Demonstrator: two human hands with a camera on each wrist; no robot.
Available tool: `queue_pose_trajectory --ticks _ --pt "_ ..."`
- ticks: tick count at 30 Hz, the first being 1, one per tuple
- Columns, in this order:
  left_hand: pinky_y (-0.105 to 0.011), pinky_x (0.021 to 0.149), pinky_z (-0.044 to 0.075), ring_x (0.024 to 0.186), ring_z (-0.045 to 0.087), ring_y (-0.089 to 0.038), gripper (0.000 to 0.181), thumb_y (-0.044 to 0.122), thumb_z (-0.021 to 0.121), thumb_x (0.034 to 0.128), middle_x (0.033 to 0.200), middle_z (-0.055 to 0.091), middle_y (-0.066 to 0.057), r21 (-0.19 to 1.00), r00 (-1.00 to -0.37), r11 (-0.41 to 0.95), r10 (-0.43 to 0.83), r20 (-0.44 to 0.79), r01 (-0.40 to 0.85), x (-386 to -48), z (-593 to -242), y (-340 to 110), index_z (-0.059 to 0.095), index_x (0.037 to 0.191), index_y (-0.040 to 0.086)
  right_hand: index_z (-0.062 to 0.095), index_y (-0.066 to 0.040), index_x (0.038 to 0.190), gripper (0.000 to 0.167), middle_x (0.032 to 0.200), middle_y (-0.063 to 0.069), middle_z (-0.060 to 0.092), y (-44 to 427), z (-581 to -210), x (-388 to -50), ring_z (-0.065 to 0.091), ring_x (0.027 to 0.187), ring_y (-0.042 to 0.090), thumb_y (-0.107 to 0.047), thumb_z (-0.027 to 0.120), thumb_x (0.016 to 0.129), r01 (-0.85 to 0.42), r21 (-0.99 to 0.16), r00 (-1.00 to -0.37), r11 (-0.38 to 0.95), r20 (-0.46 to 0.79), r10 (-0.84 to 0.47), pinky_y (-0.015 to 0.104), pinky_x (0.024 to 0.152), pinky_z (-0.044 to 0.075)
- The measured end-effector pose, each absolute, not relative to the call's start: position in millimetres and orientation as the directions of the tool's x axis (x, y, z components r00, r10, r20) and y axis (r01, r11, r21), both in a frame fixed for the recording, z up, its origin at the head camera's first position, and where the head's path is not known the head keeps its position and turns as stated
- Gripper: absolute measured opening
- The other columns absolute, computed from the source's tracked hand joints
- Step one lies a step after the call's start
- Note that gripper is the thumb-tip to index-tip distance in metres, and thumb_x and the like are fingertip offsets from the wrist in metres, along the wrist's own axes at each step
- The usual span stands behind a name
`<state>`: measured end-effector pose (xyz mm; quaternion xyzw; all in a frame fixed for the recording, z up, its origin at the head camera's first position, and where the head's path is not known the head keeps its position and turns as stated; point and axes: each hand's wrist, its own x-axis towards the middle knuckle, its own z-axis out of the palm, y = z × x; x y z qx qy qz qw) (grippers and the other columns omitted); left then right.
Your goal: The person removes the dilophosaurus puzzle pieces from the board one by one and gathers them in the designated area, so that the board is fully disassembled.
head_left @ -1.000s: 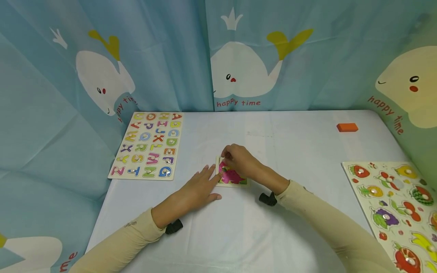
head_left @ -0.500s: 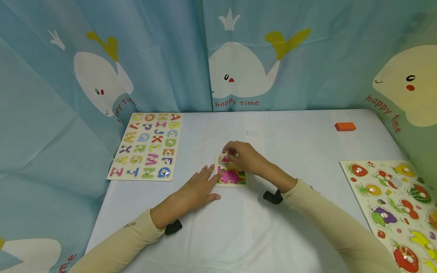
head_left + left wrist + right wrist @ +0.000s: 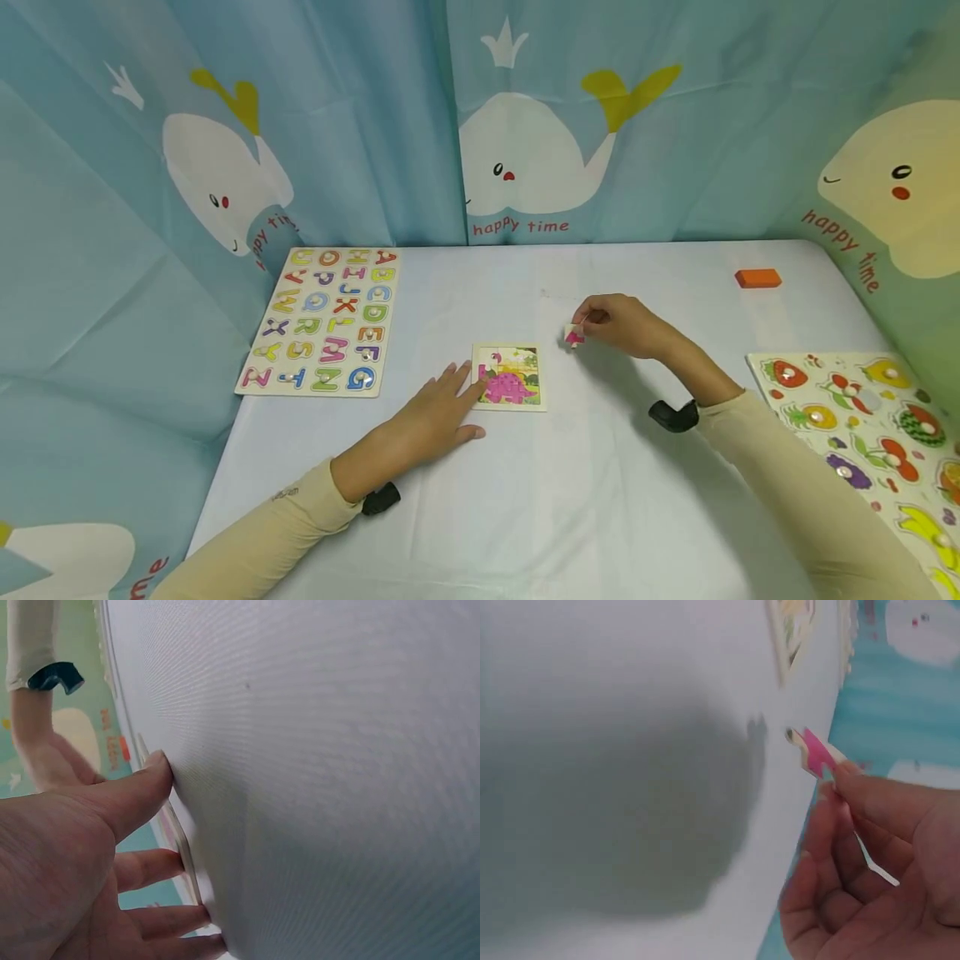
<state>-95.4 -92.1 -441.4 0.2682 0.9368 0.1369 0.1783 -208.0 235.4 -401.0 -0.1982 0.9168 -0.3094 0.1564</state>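
A small square jigsaw puzzle (image 3: 517, 385) with a pink dinosaur picture and a pale frame lies mid-table in the head view. My left hand (image 3: 435, 417) rests at its left side, fingers stretched, with a fingertip over the frame. The left wrist view shows those straight fingers (image 3: 150, 866) against the puzzle's edge. Off to the puzzle's right and above the table, my right hand (image 3: 624, 327) pinches a pink and white puzzle piece (image 3: 573, 335) between thumb and fingertips. That same puzzle piece (image 3: 816, 754) juts from the fingertips in the right wrist view. The puzzle's upper left looks pale.
An alphabet board (image 3: 322, 321) with knobbed letters lies at the back left. On the right is a fruit board (image 3: 862, 442), partly behind the right sleeve. An orange block (image 3: 758, 278) sits at the back right. Blue curtains (image 3: 360, 125) border the table.
My right hand has lifted the puzzle piece off the puzzle's upper left and carried it rightward. The left hand has stayed in place.
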Motion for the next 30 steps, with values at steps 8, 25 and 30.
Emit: queue_pose_trajectory --ticks 8,25,30 --pt "-0.059 0.126 0.028 0.160 0.021 -0.043 0.075 0.044 0.065 0.1041 0.174 0.021 -0.022 0.348 -0.792 0.822 0.548 -0.268 0.451 -95 -441 -91 0.037 0.165 0.011 0.072 -0.002 0.109 0.015 0.104 0.009 0.073 272 -415 -206 0.062 0.096 0.022 -0.015 0.068 0.104 -0.202 -0.622 -0.879 0.757 -0.225 -0.420 0.035 0.084 0.051" --pt "-0.058 0.125 0.029 0.160 0.022 -0.043 0.074 0.043 0.066 0.1038 0.173 0.022 -0.023 0.356 -0.795 0.818 0.550 -0.257 0.451 -94 -442 -91 0.038 0.164 0.010 0.067 0.003 0.113 0.015 0.105 0.018 0.066 258 -428 -201 0.061 0.095 0.029 -0.007 0.067 0.103 -0.252 -0.554 -0.909 0.794 -0.145 -0.390 0.040 0.080 0.051" --pt "-0.058 0.126 0.029 0.160 0.021 -0.043 0.074 0.043 0.066 0.1039 0.173 0.021 -0.023 0.355 -0.793 0.819 0.550 -0.261 0.451 -95 -441 -91 0.037 0.164 0.011 0.066 0.006 0.121 0.020 0.111 0.024 0.064 238 -420 -197 0.067 0.093 0.032 -0.001 0.062 0.103 -0.286 -0.574 -0.911 0.767 -0.086 -0.404 0.037 0.074 0.056"
